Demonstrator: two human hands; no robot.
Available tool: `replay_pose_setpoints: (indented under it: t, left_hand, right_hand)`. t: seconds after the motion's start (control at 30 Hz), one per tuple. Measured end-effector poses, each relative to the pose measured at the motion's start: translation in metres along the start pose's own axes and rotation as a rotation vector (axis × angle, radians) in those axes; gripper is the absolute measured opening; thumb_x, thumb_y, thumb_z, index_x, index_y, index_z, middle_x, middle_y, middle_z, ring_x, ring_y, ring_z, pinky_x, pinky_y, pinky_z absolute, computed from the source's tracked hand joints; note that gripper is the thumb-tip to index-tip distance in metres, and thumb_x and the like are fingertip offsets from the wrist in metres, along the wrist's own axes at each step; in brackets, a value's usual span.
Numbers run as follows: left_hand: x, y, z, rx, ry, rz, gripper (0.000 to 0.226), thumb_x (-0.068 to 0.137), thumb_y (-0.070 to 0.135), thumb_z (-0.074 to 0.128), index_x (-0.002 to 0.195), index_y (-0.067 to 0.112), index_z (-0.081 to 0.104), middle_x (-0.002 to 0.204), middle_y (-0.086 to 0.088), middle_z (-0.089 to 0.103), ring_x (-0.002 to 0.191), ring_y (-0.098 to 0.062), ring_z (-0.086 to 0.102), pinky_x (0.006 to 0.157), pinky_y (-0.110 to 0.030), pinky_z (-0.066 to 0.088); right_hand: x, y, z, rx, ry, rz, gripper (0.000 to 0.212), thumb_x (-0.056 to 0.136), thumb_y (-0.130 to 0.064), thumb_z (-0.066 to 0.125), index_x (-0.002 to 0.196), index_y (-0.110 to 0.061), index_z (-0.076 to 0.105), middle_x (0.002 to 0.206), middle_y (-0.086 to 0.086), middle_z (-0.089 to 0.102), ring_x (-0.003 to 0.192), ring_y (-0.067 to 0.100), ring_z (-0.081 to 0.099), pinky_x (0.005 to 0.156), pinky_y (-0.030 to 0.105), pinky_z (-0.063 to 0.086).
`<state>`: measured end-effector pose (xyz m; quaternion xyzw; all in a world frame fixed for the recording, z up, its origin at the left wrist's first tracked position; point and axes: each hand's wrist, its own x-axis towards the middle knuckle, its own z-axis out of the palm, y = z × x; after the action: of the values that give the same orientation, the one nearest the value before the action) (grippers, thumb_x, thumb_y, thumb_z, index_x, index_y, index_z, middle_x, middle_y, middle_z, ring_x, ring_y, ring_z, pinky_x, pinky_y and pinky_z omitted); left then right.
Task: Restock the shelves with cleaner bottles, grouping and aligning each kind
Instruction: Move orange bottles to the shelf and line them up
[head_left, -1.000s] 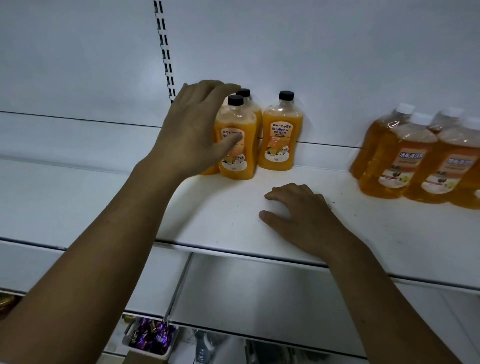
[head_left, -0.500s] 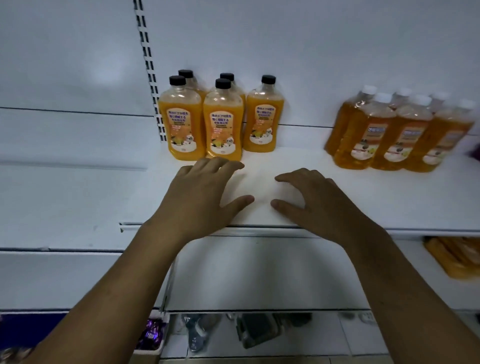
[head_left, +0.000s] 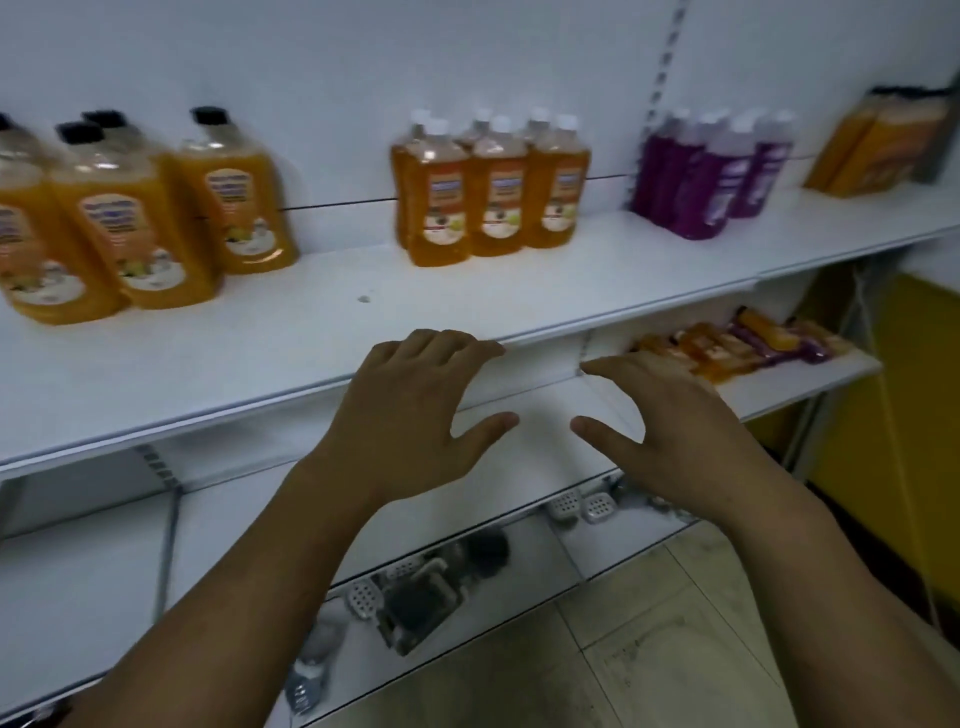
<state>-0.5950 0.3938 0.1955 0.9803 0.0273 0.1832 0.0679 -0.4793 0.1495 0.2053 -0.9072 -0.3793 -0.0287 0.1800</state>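
Several orange bottles with black caps stand grouped at the left of the white upper shelf. A block of orange bottles with white caps stands mid-shelf, and purple bottles with white caps stand further right. My left hand hovers in front of the shelf's front edge, fingers loosely spread, holding nothing. My right hand is beside it, also empty with spread fingers. Neither hand touches a bottle.
Loose orange and purple bottles lie on a lower shelf at right. Orange packs stand at the far right of the upper shelf. Small items sit on the bottom shelf, above a tiled floor. A yellow wall is at right.
Both hands have come off the shelf and drawn back in front of its edge. The view has swung right, bringing the purple bottles and the lower shelf's loose bottles into sight.
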Motion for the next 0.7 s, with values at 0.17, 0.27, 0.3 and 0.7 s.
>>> replay_pose_setpoints:
  t: [0.17,0.27,0.3,0.7]
  left_hand:
    - [0.047,0.107,0.035,-0.027,-0.022,0.078,0.071,0.095,0.077,0.036,0.149,0.033,0.049,0.148,0.006,0.057,0.137,-0.021,0.053,0.111,-0.05,0.045]
    - [0.076,0.161,0.057,-0.02,-0.044,0.119,0.072,0.093,0.077,0.035,0.148,0.033,0.05,0.147,0.005,0.059,0.135,-0.023,0.055,0.111,-0.051,0.045]
    - [0.086,0.178,0.065,-0.014,-0.048,0.132,0.071,0.093,0.077,0.035,0.147,0.033,0.05,0.146,0.004,0.06,0.134,-0.024,0.055,0.111,-0.051,0.045]
    - [0.221,0.286,0.183,-0.027,-0.103,0.222,0.069,0.095,0.076,0.033,0.149,0.035,0.047,0.148,0.007,0.057,0.136,-0.022,0.052,0.109,-0.049,0.044]
  right_hand:
    - [-0.048,0.098,-0.034,-0.037,-0.012,0.105,0.067,0.096,-0.067,0.05,0.155,-0.038,0.039,0.159,-0.01,0.041,0.144,0.016,0.037,0.115,0.038,0.028]
    - [-0.067,0.148,-0.049,-0.058,-0.034,0.136,0.068,0.097,-0.067,0.048,0.156,-0.036,0.039,0.159,-0.007,0.042,0.142,0.019,0.039,0.114,0.044,0.032]
    - [-0.073,0.164,-0.054,-0.058,-0.032,0.148,0.067,0.097,-0.067,0.048,0.156,-0.035,0.039,0.158,-0.006,0.043,0.141,0.02,0.04,0.114,0.046,0.034]
    - [-0.055,0.341,-0.081,-0.058,-0.024,0.282,0.061,0.099,-0.063,0.052,0.154,-0.037,0.039,0.156,-0.007,0.044,0.143,0.019,0.039,0.117,0.049,0.032]
